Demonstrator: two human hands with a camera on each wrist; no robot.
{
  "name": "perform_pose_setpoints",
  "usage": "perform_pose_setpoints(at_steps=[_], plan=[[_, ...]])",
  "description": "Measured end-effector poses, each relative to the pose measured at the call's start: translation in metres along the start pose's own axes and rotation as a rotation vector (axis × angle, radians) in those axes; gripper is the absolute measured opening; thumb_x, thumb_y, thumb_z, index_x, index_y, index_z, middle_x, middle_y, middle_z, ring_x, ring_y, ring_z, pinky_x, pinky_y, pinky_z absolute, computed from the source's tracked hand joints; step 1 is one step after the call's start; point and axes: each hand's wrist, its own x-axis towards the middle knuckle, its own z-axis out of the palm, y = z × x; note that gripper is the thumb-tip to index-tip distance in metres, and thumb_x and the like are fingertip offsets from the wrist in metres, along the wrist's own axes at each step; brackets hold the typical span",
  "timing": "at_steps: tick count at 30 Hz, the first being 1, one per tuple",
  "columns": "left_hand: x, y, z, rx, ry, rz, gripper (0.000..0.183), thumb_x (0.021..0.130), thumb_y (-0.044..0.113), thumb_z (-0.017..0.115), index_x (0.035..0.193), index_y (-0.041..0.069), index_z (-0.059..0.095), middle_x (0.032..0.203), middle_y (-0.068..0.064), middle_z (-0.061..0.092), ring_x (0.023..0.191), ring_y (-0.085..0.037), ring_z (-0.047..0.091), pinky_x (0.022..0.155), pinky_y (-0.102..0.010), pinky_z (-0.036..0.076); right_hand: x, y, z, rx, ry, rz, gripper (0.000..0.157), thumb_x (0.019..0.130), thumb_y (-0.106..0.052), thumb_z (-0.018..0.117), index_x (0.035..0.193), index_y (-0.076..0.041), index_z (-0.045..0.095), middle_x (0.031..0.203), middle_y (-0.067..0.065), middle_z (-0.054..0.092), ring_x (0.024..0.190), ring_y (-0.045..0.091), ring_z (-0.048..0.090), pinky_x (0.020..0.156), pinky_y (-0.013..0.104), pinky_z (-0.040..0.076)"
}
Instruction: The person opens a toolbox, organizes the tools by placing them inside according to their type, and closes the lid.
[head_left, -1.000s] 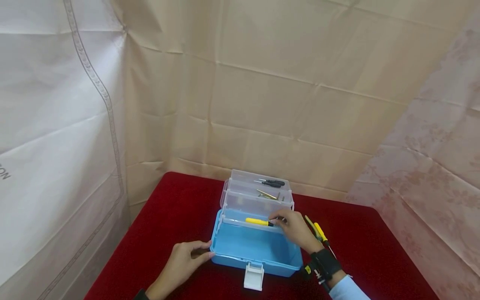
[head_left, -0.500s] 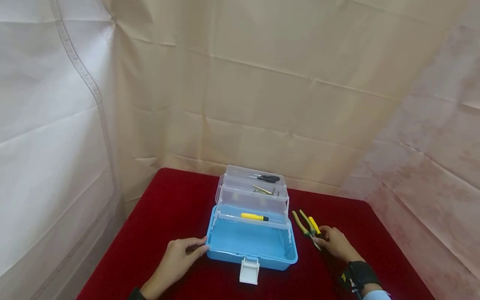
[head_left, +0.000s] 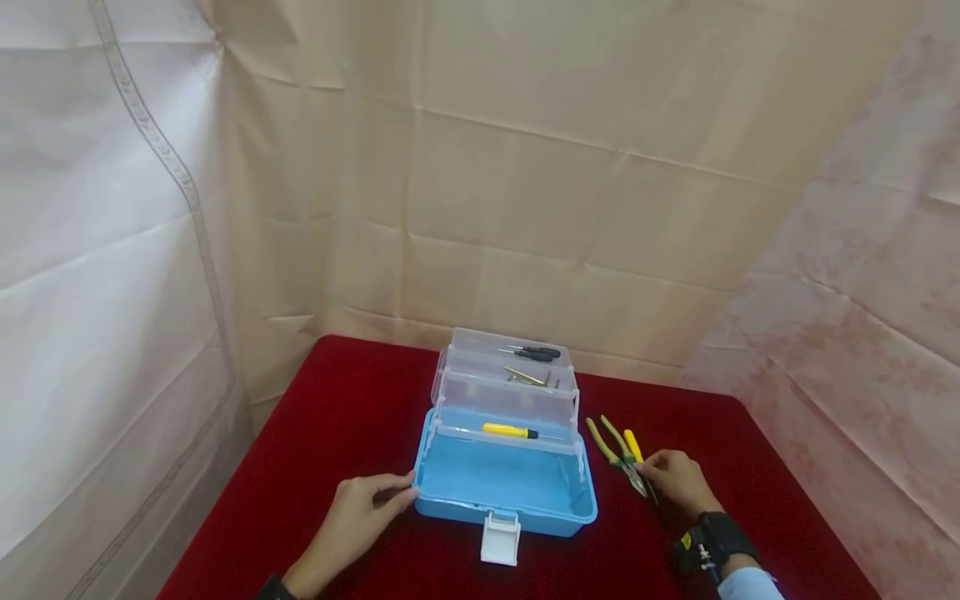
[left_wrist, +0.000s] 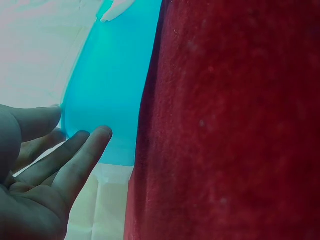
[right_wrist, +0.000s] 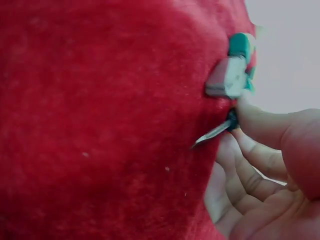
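A blue toolbox [head_left: 498, 521] stands with its lid and clear trays raised. At its near left corner, my left hand [head_left: 356, 517] touches the rim with extended thumb and fingertips. My right hand [head_left: 678, 479], to the right of the box, pinches a yellow-handled screwdriver [head_left: 632, 446] near its black collar. In the right wrist view the screwdriver's metal shaft [right_wrist: 212, 135] slants over the red cloth. Pliers [head_left: 617, 450] with green and yellow handles lie beside it. Another yellow screwdriver [head_left: 510, 431] lies in the lowest clear tray.
Black-handled screwdrivers [head_left: 536, 354] lie in the top tray, and small brass-coloured pieces [head_left: 525, 377] in the one below. A white latch [head_left: 499, 540] hangs from the box front. Red cloth [head_left: 360, 400] covers the table; pale sheets [head_left: 510, 200] hang behind.
My right hand has left the tray, where the yellow screwdriver now lies alone, and moved right to the screwdriver beside the pliers. My left hand stays at the box corner.
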Motion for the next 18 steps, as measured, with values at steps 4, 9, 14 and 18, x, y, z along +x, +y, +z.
perform_pose_setpoints(at_steps=[4, 9, 14, 18], plan=[[0.0026, -0.0001, -0.0003, 0.005, -0.009, 0.003, 0.039, 0.089, 0.032, 0.07, 0.113, 0.001, 0.072, 0.111, -0.006, 0.07, 0.097, -0.016, 0.069, 0.076, -0.027, 0.055, -0.0021, 0.0, 0.0004, 0.061, 0.004, 0.033, 0.024, 0.089, -0.025, 0.071, 0.094, -0.002, 0.07, 0.08, 0.002, 0.063, 0.072, 0.016, 0.057, 0.057, 0.029, 0.048], [0.0025, -0.0002, -0.0015, 0.008, -0.022, -0.004, 0.04, 0.087, 0.032, 0.073, 0.112, 0.001, 0.073, 0.112, -0.007, 0.07, 0.097, -0.016, 0.069, 0.075, -0.026, 0.056, -0.0069, -0.0024, 0.0041, 0.063, 0.013, 0.042, 0.022, 0.086, -0.023, 0.074, 0.091, -0.001, 0.07, 0.077, 0.003, 0.064, 0.068, 0.016, 0.058, 0.054, 0.029, 0.049], [0.0022, 0.0017, -0.003, 0.014, -0.033, -0.013, 0.04, 0.085, 0.033, 0.074, 0.111, 0.002, 0.073, 0.11, -0.006, 0.071, 0.097, -0.018, 0.069, 0.075, -0.027, 0.056, -0.0094, -0.0043, 0.0051, 0.034, 0.02, 0.063, 0.022, 0.087, -0.023, 0.073, 0.091, -0.002, 0.069, 0.078, 0.002, 0.064, 0.069, 0.017, 0.056, 0.054, 0.028, 0.046], [0.0052, 0.005, -0.0045, 0.032, -0.025, -0.021, 0.039, 0.084, 0.033, 0.075, 0.11, 0.004, 0.074, 0.109, -0.006, 0.071, 0.097, -0.019, 0.069, 0.075, -0.027, 0.056, -0.0073, -0.0082, 0.0019, 0.016, 0.051, 0.038, 0.022, 0.088, -0.022, 0.071, 0.092, -0.001, 0.067, 0.08, 0.004, 0.063, 0.071, 0.019, 0.056, 0.055, 0.029, 0.045]])
